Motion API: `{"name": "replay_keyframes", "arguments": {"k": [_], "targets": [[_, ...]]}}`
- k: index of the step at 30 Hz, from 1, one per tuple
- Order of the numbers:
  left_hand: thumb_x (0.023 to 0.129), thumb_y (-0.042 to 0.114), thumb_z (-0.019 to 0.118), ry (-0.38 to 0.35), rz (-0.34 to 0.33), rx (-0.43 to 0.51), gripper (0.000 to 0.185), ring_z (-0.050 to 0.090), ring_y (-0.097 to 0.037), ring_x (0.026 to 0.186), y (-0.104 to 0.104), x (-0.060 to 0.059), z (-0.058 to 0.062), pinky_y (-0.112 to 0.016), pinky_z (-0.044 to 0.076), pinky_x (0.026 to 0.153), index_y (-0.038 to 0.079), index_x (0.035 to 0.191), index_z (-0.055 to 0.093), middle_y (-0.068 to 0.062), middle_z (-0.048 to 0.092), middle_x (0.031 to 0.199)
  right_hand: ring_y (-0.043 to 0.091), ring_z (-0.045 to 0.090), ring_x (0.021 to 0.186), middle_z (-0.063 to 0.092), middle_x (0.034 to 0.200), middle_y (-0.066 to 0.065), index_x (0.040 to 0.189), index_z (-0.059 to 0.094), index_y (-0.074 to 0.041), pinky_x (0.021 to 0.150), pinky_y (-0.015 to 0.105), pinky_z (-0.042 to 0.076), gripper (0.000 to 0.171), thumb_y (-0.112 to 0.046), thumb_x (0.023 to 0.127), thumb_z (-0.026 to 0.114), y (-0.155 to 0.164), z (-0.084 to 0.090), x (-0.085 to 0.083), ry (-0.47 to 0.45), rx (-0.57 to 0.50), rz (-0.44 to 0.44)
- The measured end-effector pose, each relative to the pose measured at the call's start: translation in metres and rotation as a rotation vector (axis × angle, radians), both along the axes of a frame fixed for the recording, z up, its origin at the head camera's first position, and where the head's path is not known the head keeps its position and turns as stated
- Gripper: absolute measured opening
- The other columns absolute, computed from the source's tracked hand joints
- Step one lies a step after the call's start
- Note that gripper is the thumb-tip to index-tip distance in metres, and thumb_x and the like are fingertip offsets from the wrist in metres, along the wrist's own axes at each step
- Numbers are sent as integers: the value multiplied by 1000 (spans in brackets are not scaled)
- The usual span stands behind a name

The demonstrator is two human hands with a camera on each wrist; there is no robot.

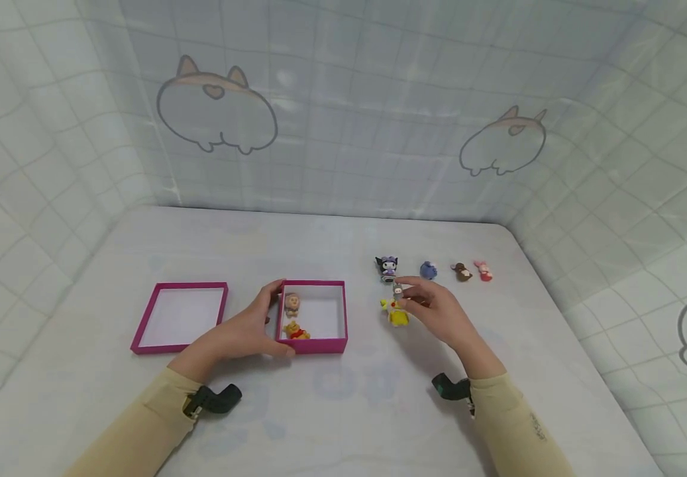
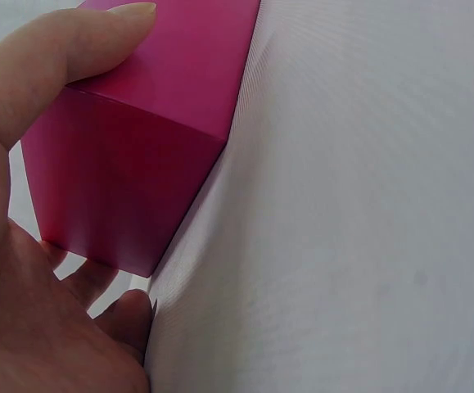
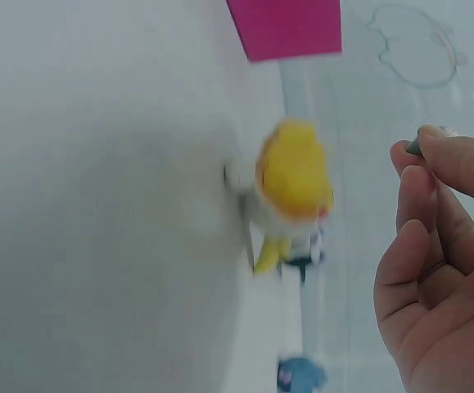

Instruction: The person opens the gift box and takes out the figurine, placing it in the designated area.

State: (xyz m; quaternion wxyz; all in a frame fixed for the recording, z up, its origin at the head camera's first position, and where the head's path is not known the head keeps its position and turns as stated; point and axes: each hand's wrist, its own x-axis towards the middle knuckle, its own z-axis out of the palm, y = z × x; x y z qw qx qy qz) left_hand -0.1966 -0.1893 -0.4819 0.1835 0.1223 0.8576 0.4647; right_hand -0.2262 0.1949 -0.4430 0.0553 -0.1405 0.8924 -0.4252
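Gripping the pink box corner, your left hand steadies it while your right hand pinches a small grey toy, at 12 o'clock of the yellow toy, barely visible from the wrist.

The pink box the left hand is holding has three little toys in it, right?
Not quite: the head view shows two toys in the pink box that the left hand holds, a brown one and a yellow bear.
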Motion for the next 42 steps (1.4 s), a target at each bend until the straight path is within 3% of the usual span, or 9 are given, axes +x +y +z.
{"name": "replay_keyframes", "arguments": {"k": [17,28,33,37,42], "targets": [[57,51,93,-17,8,-12,137,24,-28,144,1,-2,-2,-50,39,107,28,156,0,-4,10,162,23,64,97,69,112,6,140,56,-22,82,40,54,46,-24,96,68,58,-19,0,-7,67,-188],[59,50,93,-17,10,-18,137,23,-28,143,1,-1,1,-50,38,107,27,156,0,-5,9,162,27,64,104,70,112,8,141,56,-19,88,48,51,47,-19,96,67,65,-28,-4,1,115,-169],[59,51,92,-6,8,-24,137,22,-27,144,0,-2,2,-50,38,108,27,156,0,-5,9,162,27,62,105,69,113,7,142,55,-20,82,43,52,46,-21,97,66,69,-30,-5,-4,164,-179],[59,50,92,-3,3,-19,136,20,-27,145,1,-2,3,-49,37,108,25,156,0,-5,9,162,26,60,101,67,115,8,141,56,-22,75,37,51,45,-23,97,65,73,-31,-5,-52,182,-185],[60,50,92,-10,0,-19,136,20,-27,145,2,-2,4,-49,37,108,25,157,0,-5,9,162,24,58,98,65,115,5,140,56,-25,78,35,52,44,-26,97,66,76,-37,-6,-134,201,-185]]}}
